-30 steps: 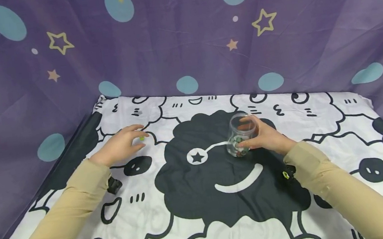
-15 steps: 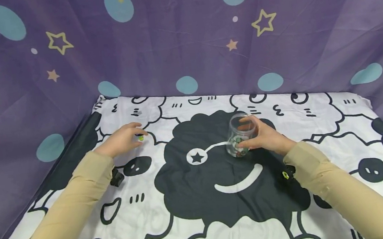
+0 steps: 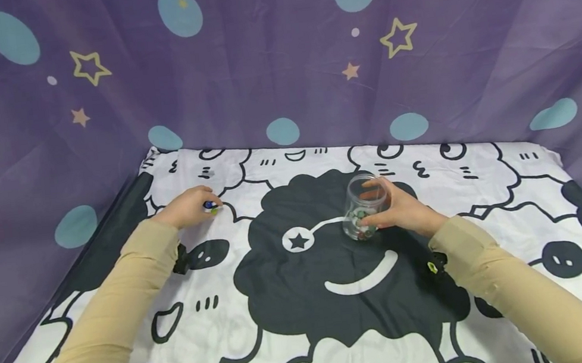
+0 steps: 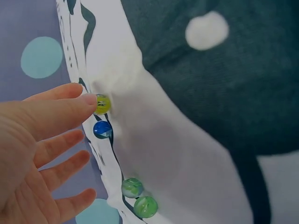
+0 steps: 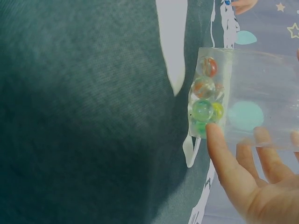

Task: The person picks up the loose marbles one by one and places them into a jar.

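Note:
My left hand (image 3: 190,207) is low over the cloth at the left. In the left wrist view, its thumb tip overlaps a yellow marble (image 4: 103,104), while the other fingers spread loosely. A blue marble (image 4: 103,129) lies just beside the yellow one, and two green marbles, one paler (image 4: 132,187) and one brighter (image 4: 145,206), lie farther along. With curled fingers and thumb, my right hand (image 3: 404,207) holds a clear, lidless jar (image 3: 352,205) around its side. Several marbles, among them a green one (image 5: 203,110) and an orange-streaked one (image 5: 210,67), rest at the jar's bottom.
A white cloth (image 3: 284,362) printed with black and white cartoon sheep covers the table. Behind it hangs a purple curtain (image 3: 277,57) with stars and blue ovals. Dark devices (image 3: 180,259) sit at the wrists.
My left hand has shifted slightly right and lowered toward the marbles, its fingers drawing closer together; the blue marble now shows plainly by them. My right hand and the jar have stayed put.

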The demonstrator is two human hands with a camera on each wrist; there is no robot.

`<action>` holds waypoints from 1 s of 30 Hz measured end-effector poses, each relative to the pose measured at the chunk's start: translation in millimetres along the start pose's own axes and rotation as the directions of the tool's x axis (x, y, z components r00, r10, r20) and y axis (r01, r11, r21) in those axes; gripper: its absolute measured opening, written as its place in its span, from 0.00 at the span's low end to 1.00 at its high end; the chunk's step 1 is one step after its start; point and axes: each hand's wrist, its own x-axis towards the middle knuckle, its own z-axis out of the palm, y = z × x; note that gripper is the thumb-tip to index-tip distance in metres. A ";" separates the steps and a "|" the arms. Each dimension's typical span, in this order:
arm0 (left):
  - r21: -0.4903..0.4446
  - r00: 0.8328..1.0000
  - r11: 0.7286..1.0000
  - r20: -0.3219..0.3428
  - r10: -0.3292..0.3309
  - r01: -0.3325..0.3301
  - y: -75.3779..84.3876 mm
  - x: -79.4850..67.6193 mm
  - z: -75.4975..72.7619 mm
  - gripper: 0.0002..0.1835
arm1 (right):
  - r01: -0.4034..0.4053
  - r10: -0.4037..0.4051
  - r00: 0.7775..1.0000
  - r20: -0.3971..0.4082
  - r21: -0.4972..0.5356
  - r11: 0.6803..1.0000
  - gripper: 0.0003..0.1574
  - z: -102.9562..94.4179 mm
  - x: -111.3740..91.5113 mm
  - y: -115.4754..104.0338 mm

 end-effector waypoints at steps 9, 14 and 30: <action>0.011 1.000 1.000 0.027 -0.009 0.009 -5.0 5.0 2.2 0.15 | -0.006 0.006 1.000 -0.002 0.005 1.000 0.55 0.4 0.8 -0.4; -0.005 0.999 1.000 0.050 -0.016 0.016 -6.8 7.1 3.0 0.13 | -0.009 0.009 1.000 0.000 0.012 1.000 0.55 0.4 0.9 0.4; -0.010 0.998 0.999 0.052 -0.038 0.039 -7.8 11.4 4.8 0.09 | -0.001 0.001 1.000 -0.007 0.013 1.000 0.53 0.8 1.5 1.5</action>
